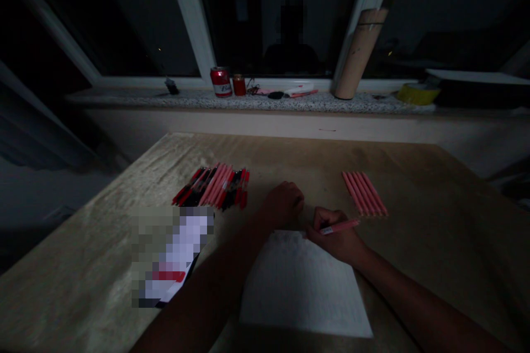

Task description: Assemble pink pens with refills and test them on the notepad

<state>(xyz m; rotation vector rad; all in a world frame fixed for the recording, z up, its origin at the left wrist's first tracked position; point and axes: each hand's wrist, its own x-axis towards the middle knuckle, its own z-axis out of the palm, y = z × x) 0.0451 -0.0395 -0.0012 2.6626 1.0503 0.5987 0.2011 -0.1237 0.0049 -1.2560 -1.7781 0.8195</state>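
Observation:
A pink pencil (pixel 343 225) with a pale printed patch is gripped in my right hand (pixel 337 237), at the top right corner of a white sheet of paper (pixel 308 287). The pencil's lower tip is hidden by the fingers. Just beyond the sheet's top edge, my left hand (pixel 285 201) rests with its fingers curled in; nothing shows in it. Several pink pencils (pixel 364 193) lie side by side right of my right hand. To the left of my left hand is a row of red, black and pink pens and pencils (pixel 215 186).
A phone (pixel 178 259) with a lit, blurred screen lies by my left forearm on the cloth-covered table (pixel 83 265). Along the windowsill (pixel 186 100) stand a red can (pixel 221 82), a small red jar (pixel 239 85), a cardboard tube (pixel 360 55) and yellow tape (pixel 418 94).

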